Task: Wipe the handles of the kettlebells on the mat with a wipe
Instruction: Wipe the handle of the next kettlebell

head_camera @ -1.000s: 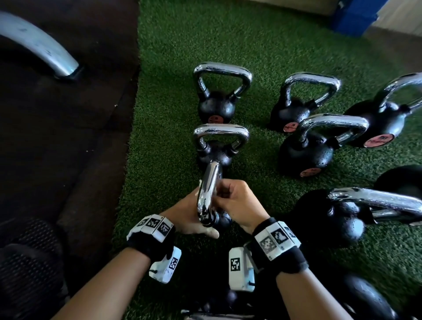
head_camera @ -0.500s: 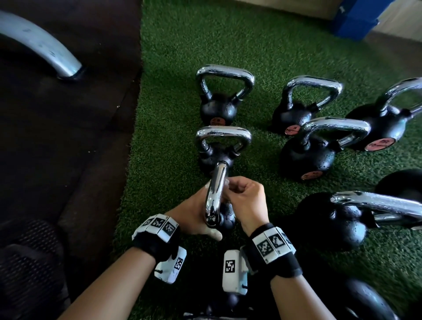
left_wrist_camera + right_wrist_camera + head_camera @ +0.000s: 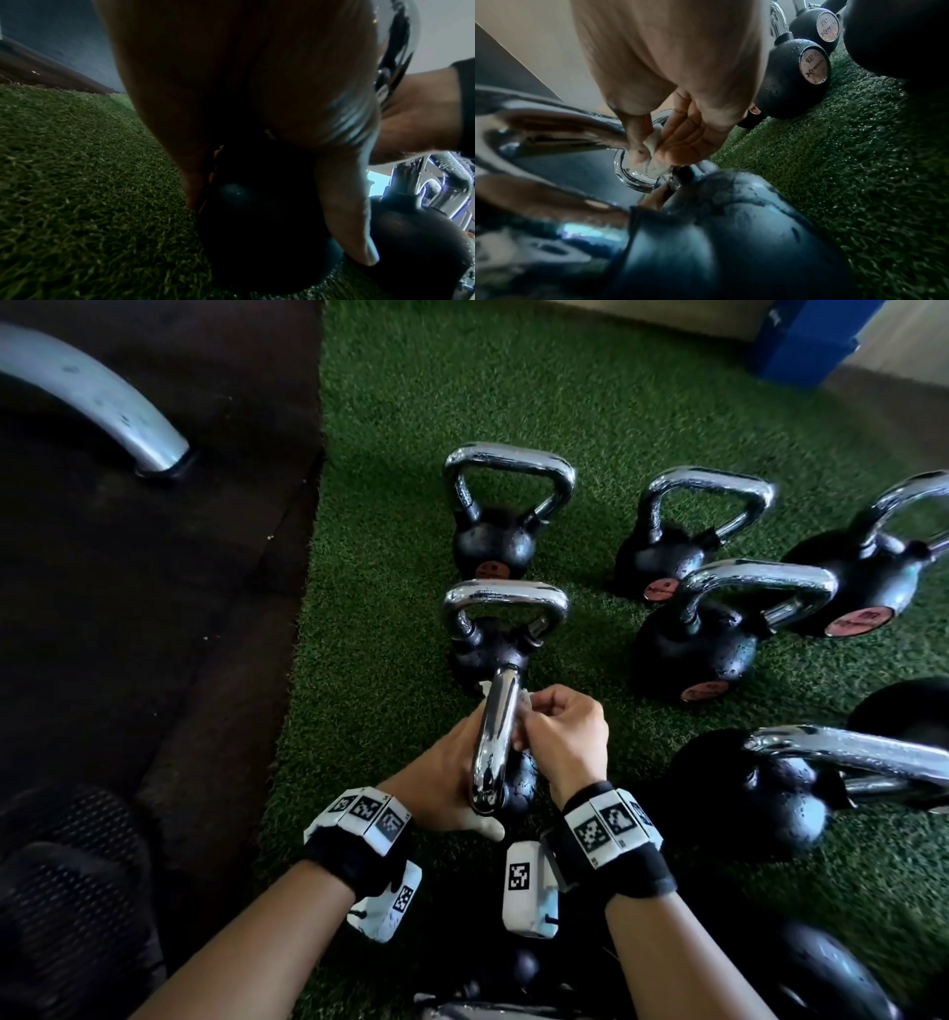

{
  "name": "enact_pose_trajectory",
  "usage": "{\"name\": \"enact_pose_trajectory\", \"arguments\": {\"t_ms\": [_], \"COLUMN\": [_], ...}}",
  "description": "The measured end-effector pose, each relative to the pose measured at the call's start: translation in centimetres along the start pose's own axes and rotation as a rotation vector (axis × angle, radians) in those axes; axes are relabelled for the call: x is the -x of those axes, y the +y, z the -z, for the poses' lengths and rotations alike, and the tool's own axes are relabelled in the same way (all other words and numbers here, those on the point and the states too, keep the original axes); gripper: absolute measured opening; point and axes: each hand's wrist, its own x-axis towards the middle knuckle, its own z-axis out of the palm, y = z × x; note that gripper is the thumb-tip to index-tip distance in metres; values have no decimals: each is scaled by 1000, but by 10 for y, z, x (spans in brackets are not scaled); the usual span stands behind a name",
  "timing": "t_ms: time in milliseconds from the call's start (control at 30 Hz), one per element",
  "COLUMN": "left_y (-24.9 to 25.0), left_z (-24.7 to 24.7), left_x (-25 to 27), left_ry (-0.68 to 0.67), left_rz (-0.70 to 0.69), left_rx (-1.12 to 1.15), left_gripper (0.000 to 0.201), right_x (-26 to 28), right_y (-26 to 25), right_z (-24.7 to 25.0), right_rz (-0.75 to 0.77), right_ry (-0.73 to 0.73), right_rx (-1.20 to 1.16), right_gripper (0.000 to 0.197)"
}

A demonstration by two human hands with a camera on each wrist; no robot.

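Observation:
The nearest kettlebell (image 3: pixel 518 780) sits on the green turf mat (image 3: pixel 385 557), its chrome handle (image 3: pixel 495 737) seen edge-on. My left hand (image 3: pixel 452 778) wraps its fingers and thumb around the black ball (image 3: pixel 231 203) from the left. My right hand (image 3: pixel 529 711) pinches a crumpled white wipe (image 3: pixel 654 156) against the far upper part of the handle (image 3: pixel 634 180). In the left wrist view my left hand (image 3: pixel 280 231) hides most of the ball. The right wrist view shows my right hand (image 3: pixel 652 146) with the wipe between thumb and fingers.
Several other black kettlebells with chrome handles stand on the turf: two straight ahead (image 3: pixel 506 618) (image 3: pixel 508 505), others to the right (image 3: pixel 719 629) (image 3: pixel 770 788). Dark rubber flooring (image 3: pixel 154 608) with a curved metal bar (image 3: pixel 102 397) lies left. A blue box (image 3: pixel 806 341) sits far right.
My right hand has slid the wipe a little up the handle toward its far end. The left hand keeps its hold on the ball.

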Motion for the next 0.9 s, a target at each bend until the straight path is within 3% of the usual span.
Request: {"name": "enact_pose_trajectory", "arguments": {"t_ms": [200,300,400,467,500,533,600,667,700,800,900], "left_y": [13,16,14,12,13,15,23,35,42,61,73], "left_z": [3,6,9,15,21,28,42,54,59,68,71], "left_x": [0,-1,-3,-8,-11,-14,-22,-32,-37,-50,-50], "left_ry": [-20,-52,-168,-271,-318,-315,-176,-44,-42,-170,-138], "left_rz": [-51,-117,-7,67,104,136,151,9,-74,-192,-159], "left_rx": [-48,-180,-194,-172,-181,-186,-174,-148,-156,-318,-464], "left_gripper": [135,136,141,127,116,105,102,107,104,69,35], "right_x": [-4,-2,7,19,25,32,46,53,54,51,51], "right_y": [0,-6,-8,-9,-11,-13,-22,-36,-43,-59,-66], "right_z": [2,10,28,44,52,57,62,67,70,73,64], "right_rz": [-114,-143,-98,-105,-124,-144,-137,-67,-33,-36,53], "right_ry": [-109,-202,-270,-334,-396,-473,-603,-670,-711,-789,-699], "right_rx": [139,173,268,256,223,180,163,225,250,380,686], "right_gripper": [22,16,9,6,14,23,31,33,36,47,63]}}
